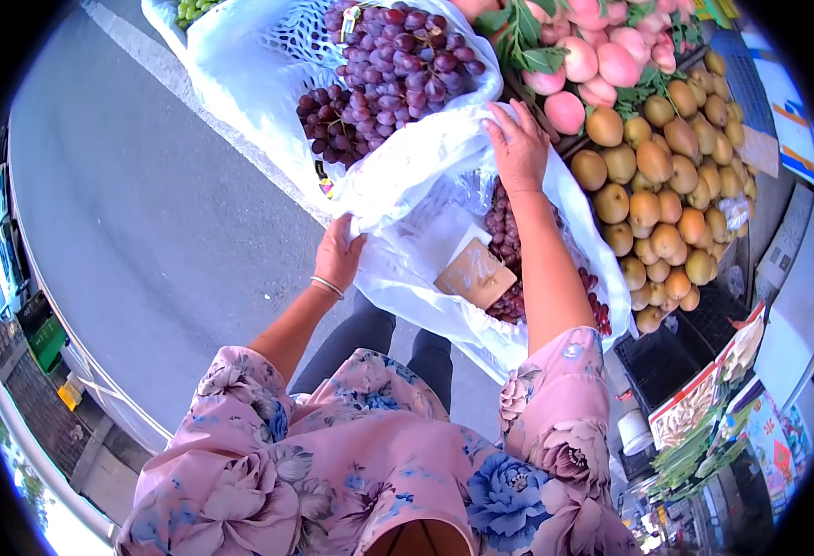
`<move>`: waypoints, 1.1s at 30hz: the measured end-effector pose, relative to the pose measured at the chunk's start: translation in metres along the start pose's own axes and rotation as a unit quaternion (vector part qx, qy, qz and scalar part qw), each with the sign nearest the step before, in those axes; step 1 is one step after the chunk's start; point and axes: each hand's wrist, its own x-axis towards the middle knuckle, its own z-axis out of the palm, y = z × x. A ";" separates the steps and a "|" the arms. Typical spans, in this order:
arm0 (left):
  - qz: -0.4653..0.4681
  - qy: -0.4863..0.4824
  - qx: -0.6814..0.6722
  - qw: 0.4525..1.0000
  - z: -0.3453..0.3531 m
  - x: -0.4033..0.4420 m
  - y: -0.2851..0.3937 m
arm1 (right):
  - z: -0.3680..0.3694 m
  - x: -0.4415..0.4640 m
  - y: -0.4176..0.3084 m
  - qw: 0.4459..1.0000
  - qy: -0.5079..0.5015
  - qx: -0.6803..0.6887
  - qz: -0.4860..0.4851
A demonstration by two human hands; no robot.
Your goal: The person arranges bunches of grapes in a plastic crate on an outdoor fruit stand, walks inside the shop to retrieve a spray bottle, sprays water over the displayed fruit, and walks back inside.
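Note:
My left hand (pixel 337 252) is closed on the near left edge of a white plastic liner (pixel 416 171), at the rim of a crate. Across the crate, my right hand (pixel 518 148) grips the far edge of the same liner, its fingers bent over the rim. Bunched plastic stretches between both hands. Inside the lined crate lie red grapes (pixel 509 227), partly hidden by my right forearm, and a piece of brown cardboard (pixel 476 275) with clear film about it. Beyond the liner, a second white-lined crate holds dark purple grapes (pixel 393 79).
Pink peaches (pixel 601 60) with green leaves are piled at the top right. Below them is a heap of brown-yellow pears (pixel 657 176). Green grapes (pixel 192 11) show at the top edge. Grey road (pixel 147 185) lies to the left, with a parked vehicle (pixel 1 241) beyond.

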 end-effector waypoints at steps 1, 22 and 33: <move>-0.083 -0.045 -0.101 0.990 0.001 0.000 0.001 | 0.005 0.008 -0.001 1.000 0.026 0.010 0.014; -0.311 -0.132 -0.578 0.743 0.020 0.011 -0.042 | 0.037 0.059 0.067 0.894 -0.189 0.113 0.390; 0.070 -0.177 0.009 0.982 0.066 0.012 -0.136 | -0.068 -0.046 0.145 0.864 -0.037 0.215 0.455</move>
